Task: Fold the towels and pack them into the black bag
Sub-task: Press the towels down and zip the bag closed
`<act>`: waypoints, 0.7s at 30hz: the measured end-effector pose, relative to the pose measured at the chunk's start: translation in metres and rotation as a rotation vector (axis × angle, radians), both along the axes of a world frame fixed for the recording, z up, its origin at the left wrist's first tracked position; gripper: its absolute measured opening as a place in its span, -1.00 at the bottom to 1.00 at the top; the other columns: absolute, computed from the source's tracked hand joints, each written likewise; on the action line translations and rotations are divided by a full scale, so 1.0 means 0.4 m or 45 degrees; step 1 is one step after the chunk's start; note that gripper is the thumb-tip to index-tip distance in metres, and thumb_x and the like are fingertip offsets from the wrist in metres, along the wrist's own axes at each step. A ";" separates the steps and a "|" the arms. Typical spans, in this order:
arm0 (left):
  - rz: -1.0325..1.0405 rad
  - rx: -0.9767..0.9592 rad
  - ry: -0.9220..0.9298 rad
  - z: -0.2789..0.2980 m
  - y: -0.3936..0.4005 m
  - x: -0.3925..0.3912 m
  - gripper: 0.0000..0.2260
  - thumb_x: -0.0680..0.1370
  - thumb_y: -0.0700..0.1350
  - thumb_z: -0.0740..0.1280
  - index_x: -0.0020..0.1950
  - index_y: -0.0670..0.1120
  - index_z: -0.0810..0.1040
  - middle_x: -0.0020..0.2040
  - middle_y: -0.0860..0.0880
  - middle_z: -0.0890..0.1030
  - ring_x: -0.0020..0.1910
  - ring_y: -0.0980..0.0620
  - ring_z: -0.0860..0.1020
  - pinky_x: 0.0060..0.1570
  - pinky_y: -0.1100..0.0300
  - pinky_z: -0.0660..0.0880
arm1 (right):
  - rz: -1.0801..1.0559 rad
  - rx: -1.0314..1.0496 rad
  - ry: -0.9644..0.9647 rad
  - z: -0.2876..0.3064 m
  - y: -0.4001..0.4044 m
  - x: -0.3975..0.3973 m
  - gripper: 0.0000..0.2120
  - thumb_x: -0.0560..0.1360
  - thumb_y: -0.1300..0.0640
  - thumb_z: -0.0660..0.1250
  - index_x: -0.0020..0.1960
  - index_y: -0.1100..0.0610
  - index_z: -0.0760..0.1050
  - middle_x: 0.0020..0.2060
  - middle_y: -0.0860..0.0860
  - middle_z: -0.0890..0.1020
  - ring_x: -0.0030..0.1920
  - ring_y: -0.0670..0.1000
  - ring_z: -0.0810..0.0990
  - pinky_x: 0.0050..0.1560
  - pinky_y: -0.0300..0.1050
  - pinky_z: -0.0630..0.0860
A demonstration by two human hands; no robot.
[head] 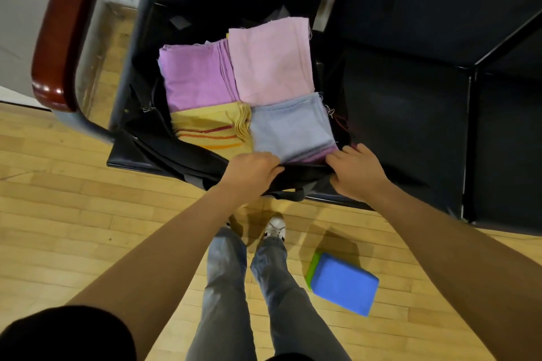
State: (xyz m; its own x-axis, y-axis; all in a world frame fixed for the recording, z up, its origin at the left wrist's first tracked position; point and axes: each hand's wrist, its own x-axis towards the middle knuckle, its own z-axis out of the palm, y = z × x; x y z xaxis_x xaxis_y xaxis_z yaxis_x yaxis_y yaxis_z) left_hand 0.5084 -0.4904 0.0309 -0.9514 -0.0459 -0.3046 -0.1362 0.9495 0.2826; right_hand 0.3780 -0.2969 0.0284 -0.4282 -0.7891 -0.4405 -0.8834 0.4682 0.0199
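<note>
The black bag (164, 152) lies open on a black seat, with folded towels packed inside. A purple towel (196, 79) fills the back left and a pink towel (271, 58) the back right. A yellow towel with red and orange stripes (209, 130) sits at the front left, a pale blue towel (290, 126) at the front right over more purple cloth. My left hand (252, 170) grips the bag's near edge in front of the blue towel. My right hand (356, 170) holds the same edge at the bag's right front corner.
The seat belongs to a black bench (410, 114) with a red-brown armrest (64, 38) at the left. A blue and green foam block (343, 284) lies on the wooden floor by my feet (274, 227).
</note>
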 end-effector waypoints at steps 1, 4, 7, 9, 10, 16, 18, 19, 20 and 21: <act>-0.009 -0.070 0.064 -0.003 -0.007 -0.017 -0.70 0.65 0.02 0.08 -0.01 -0.11 0.51 -0.10 -0.05 0.55 -0.13 -0.08 0.55 -0.31 0.14 0.30 | -0.028 0.003 0.015 0.010 -0.004 -0.009 -0.77 0.44 0.07 0.31 0.03 0.17 0.54 -0.04 0.08 0.62 0.01 0.14 0.53 0.01 0.00 0.30; -0.052 -0.222 0.253 -0.004 -0.030 -0.049 -0.71 0.54 0.02 0.26 -0.30 -0.13 0.51 -0.45 -0.05 0.44 -0.56 -0.07 0.43 -0.52 0.29 0.12 | -0.018 -0.020 0.075 0.035 -0.015 -0.043 -0.78 0.37 0.04 0.33 -0.14 0.20 0.54 -0.22 0.09 0.62 -0.14 0.14 0.54 -0.07 -0.03 0.35; -0.016 -0.256 0.295 -0.009 -0.054 -0.063 -0.63 0.53 0.06 0.15 -0.37 -0.12 0.48 -0.54 -0.04 0.39 -0.63 -0.05 0.36 -0.52 0.35 0.06 | 0.039 -0.226 0.125 0.054 -0.020 -0.066 -0.73 0.26 -0.02 0.17 -0.36 0.19 0.48 -0.45 0.07 0.54 -0.39 0.11 0.49 -0.25 -0.12 0.41; -0.011 -0.279 0.313 0.005 -0.077 -0.075 -0.60 0.53 0.09 0.09 -0.37 -0.12 0.47 -0.54 -0.03 0.40 -0.61 -0.05 0.38 -0.52 0.33 0.06 | 0.043 -0.300 0.125 0.067 -0.034 -0.084 -0.70 0.25 -0.04 0.11 -0.36 0.18 0.46 -0.46 0.06 0.51 -0.40 0.10 0.47 -0.27 -0.13 0.40; 0.002 -0.286 0.295 0.013 -0.090 -0.079 -0.59 0.53 0.09 0.09 -0.38 -0.11 0.47 -0.55 -0.03 0.41 -0.61 -0.04 0.39 -0.52 0.33 0.06 | 0.055 -0.304 0.104 0.072 -0.043 -0.096 -0.70 0.26 -0.04 0.11 -0.35 0.17 0.46 -0.44 0.05 0.51 -0.37 0.10 0.47 -0.25 -0.12 0.38; -0.209 -0.203 0.258 -0.016 -0.094 -0.074 -0.68 0.47 -0.01 0.42 -0.42 -0.10 0.48 -0.53 -0.02 0.43 -0.58 -0.05 0.43 -0.49 0.28 0.16 | 0.116 -0.060 -0.048 0.028 -0.009 -0.169 -0.79 0.33 0.13 0.47 -0.07 0.13 0.56 -0.24 0.05 0.62 -0.11 0.15 0.54 -0.08 -0.05 0.16; -0.117 -0.190 0.179 -0.025 -0.071 -0.084 -0.72 0.37 -0.08 0.54 -0.41 -0.11 0.49 -0.51 -0.02 0.45 -0.59 -0.05 0.43 -0.49 0.28 0.13 | 0.051 -0.060 -0.024 0.006 0.005 -0.172 -0.80 0.38 0.16 0.46 -0.01 0.12 0.56 -0.22 0.06 0.65 -0.11 0.16 0.55 -0.07 -0.04 0.20; -0.058 -0.204 0.131 -0.028 -0.059 -0.090 -0.76 0.37 -0.11 0.54 -0.34 -0.12 0.51 -0.46 -0.03 0.49 -0.55 -0.05 0.46 -0.50 0.26 0.14 | 0.012 -0.127 -0.024 -0.002 0.004 -0.170 -0.83 0.41 0.17 0.44 -0.01 0.12 0.57 -0.23 0.06 0.65 -0.12 0.16 0.55 -0.07 -0.04 0.23; 0.004 -0.203 0.033 -0.028 -0.044 -0.096 -0.85 0.44 -0.15 0.48 -0.21 -0.13 0.52 -0.34 -0.04 0.54 -0.44 -0.05 0.52 -0.50 0.22 0.19 | -0.030 -0.200 -0.046 -0.008 0.001 -0.166 -0.87 0.43 0.18 0.43 -0.03 0.13 0.58 -0.25 0.07 0.64 -0.14 0.16 0.53 -0.07 -0.04 0.23; 0.079 -0.202 -0.086 -0.032 -0.035 -0.100 -0.94 0.54 -0.18 0.35 -0.06 -0.13 0.49 -0.19 -0.05 0.56 -0.30 -0.06 0.56 -0.44 0.16 0.23 | -0.062 -0.257 -0.067 -0.005 -0.008 -0.161 -0.90 0.44 0.18 0.42 -0.05 0.14 0.59 -0.29 0.06 0.62 -0.16 0.16 0.51 -0.08 -0.05 0.19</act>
State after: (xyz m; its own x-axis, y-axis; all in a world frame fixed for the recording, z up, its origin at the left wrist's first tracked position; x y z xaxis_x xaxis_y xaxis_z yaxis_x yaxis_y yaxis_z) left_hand 0.4683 -0.5042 0.0181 -0.9229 -0.1566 -0.3518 -0.2096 0.9707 0.1179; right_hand 0.3136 -0.3002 0.0264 -0.4482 -0.8425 -0.2987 -0.8570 0.5000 -0.1244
